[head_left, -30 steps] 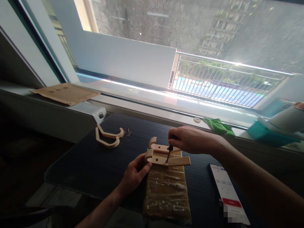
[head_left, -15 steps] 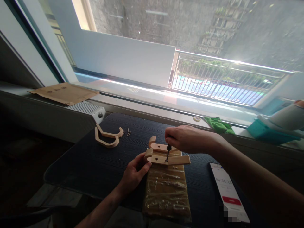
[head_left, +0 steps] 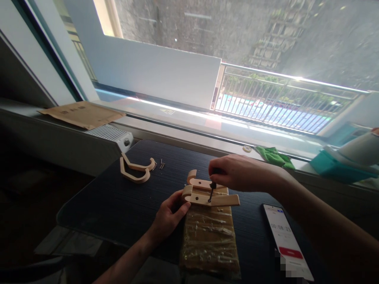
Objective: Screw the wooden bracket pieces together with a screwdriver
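Note:
My right hand (head_left: 231, 169) is closed around the handle of a small screwdriver (head_left: 212, 186), held upright. Its tip meets one of two holes in the near wooden hook (head_left: 225, 200), apparently on a screw head. That hook lies across a block wrapped in brown tape (head_left: 209, 240). Behind it, a second wooden hook (head_left: 200, 183) lies alongside, partly hidden by my right hand. With thumb and fingers, my left hand (head_left: 168, 217) grips the curved end of the near hook at the block's left edge; some fingertips are hidden.
Two more wooden hooks (head_left: 134, 174) lie left on the dark table (head_left: 103, 201), with several screws (head_left: 162, 165) beside them. A phone (head_left: 286, 236) showing a timer lies right. On the sill are a green cloth (head_left: 274, 157), a tape roll (head_left: 246, 148) and a paper envelope (head_left: 83, 114).
The view has shifted slightly, moving everything a little to the right. The screwdriver stays at the same hole, and my left hand keeps its hold.

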Tool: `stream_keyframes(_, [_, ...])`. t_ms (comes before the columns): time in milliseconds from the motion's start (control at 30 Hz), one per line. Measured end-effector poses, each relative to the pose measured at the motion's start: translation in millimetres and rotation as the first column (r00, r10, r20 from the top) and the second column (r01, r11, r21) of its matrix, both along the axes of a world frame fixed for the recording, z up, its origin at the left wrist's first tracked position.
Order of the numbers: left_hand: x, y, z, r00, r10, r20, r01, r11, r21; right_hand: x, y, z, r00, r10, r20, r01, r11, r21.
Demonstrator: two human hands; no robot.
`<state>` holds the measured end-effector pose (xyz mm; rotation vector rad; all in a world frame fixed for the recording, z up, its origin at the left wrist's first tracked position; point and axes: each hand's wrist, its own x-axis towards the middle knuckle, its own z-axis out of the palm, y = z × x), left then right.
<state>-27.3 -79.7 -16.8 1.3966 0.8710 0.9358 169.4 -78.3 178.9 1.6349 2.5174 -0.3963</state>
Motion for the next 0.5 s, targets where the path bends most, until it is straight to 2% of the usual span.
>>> stream_keyframes(200, [-1, -1, -0.9, 0.999, 0.017, -0.031, -0.017, 1.000, 0.004, 0, -4, -6.7, 0.999, 0.017, -0.031, -0.017, 1.000, 0.006])
stream_keyframes(367, [-1, -2, -0.6, 0.999, 0.011, -0.036, -0.010, 1.000, 0.018, 1, -1, -23.3, 0.997, -0.072, -0.031, 0.075, 0.992, 0.099])
stream_keyframes(500, [-1, -1, 0.7, 0.999, 0.012, -0.034, -0.011, 1.000, 0.017, 3, 3, -29.6, 0.991, -0.129, -0.021, 0.130, 0.984, 0.121])
